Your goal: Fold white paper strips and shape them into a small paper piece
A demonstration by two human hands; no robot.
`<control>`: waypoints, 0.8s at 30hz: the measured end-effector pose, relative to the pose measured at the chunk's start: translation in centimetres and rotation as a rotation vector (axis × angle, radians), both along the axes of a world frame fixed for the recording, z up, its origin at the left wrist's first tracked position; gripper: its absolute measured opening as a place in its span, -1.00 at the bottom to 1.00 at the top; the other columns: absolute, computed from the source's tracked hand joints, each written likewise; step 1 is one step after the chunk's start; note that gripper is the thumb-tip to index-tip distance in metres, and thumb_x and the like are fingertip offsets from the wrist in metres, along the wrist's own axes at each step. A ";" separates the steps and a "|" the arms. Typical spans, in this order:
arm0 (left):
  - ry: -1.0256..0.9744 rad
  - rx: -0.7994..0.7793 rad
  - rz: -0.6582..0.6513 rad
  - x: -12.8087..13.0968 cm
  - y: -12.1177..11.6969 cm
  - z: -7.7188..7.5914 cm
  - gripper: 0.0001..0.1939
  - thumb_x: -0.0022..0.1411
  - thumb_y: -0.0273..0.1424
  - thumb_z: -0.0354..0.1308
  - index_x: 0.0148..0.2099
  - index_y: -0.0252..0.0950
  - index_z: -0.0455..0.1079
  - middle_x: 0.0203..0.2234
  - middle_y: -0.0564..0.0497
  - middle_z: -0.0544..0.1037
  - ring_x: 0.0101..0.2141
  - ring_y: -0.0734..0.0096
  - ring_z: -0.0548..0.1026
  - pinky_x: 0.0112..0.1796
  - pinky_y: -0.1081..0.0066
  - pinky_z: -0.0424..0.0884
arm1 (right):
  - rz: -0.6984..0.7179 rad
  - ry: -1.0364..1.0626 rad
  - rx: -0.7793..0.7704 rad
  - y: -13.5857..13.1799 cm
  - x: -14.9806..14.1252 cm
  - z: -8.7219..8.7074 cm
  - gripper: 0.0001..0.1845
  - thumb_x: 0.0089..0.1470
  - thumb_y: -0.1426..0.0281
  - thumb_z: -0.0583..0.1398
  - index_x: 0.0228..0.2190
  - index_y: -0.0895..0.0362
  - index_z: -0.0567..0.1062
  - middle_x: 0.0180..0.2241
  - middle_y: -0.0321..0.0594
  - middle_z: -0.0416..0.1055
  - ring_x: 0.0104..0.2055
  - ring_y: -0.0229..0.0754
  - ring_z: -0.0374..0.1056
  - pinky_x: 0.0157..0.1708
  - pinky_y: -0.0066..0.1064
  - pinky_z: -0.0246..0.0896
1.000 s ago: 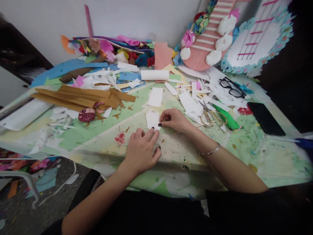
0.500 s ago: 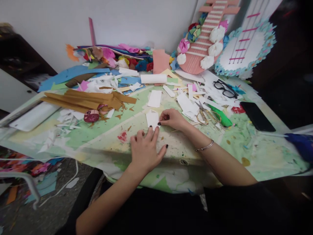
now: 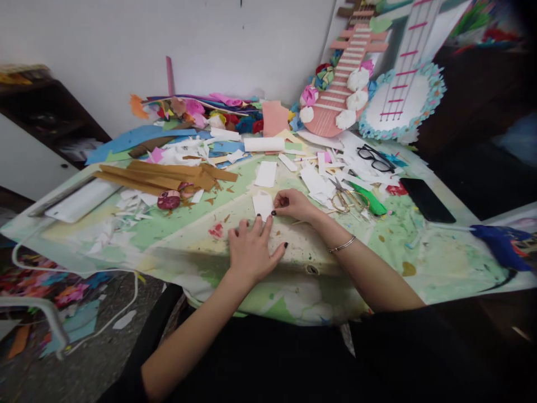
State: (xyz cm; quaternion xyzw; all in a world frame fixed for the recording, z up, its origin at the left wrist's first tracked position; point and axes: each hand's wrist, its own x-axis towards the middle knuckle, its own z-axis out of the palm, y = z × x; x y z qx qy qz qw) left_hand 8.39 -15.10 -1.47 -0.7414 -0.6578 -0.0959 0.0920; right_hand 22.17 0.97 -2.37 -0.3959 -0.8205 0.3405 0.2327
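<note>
A small piece of white paper (image 3: 262, 205) lies on the table right in front of me. My left hand (image 3: 250, 250) is spread, with two fingertips pressing on the paper's near edge and the thumb held away to the right. At the paper's lower right edge, my right hand (image 3: 294, 205) is closed in a pinch, thumb and forefinger together on that edge. Just beyond lies a second white paper rectangle (image 3: 265, 174). To the right of my right hand are gold-handled scissors (image 3: 344, 200) among white paper scraps (image 3: 315, 183).
Brown crepe strips (image 3: 159, 176) and a dark red tape-like object (image 3: 168, 200) lie left. A green item (image 3: 369, 197), glasses (image 3: 376, 159), a phone (image 3: 427, 200) and a blue glue-gun-like tool (image 3: 501, 246) sit right. Guitar-shaped decorations (image 3: 331, 115) lean on the wall.
My left thumb has spread out to the right, and the left fingers have straightened at the paper's near edge. The right hand stays at the paper's edge. The camera view has turned right.
</note>
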 end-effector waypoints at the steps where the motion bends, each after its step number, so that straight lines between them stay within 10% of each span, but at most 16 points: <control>1: 0.003 0.003 0.000 0.0 0.0 0.0 -0.35 0.26 -0.02 -0.09 0.30 -0.21 0.13 0.14 -0.16 0.33 -0.03 -0.14 0.25 -0.17 -0.01 0.22 | 0.000 0.002 -0.005 0.1 0.0 0.0 -0.82 -0.24 0.38 0.31 -0.50 0.19 0.48 -0.55 -0.36 0.34 -0.47 -0.34 0.21 -0.41 -0.49 0.01; 16: -0.117 0.069 -0.073 -0.9 0.1 -0.7 -0.44 0.28 -0.08 -0.04 0.22 -0.25 0.28 0.14 -0.17 0.36 0.06 -0.13 0.25 -0.05 -0.06 0.19 | -0.043 0.083 0.048 2.8 -0.1 -0.2 -0.67 -0.17 0.60 0.11 -0.31 0.26 0.55 -0.42 -0.22 0.47 -0.46 -0.32 0.25 -0.41 -0.48 0.14; 24: -0.182 0.176 -0.154 -3.1 2.8 -0.9 -0.76 0.25 -0.29 0.12 -0.09 -0.20 0.52 0.00 -0.16 0.45 0.00 0.00 0.33 -0.05 0.02 0.29 | 0.210 0.108 0.046 5.1 0.1 0.5 -0.73 -0.16 0.61 0.17 -0.41 0.17 0.62 -0.34 -0.22 0.50 -0.38 -0.28 0.33 -0.32 -0.45 0.23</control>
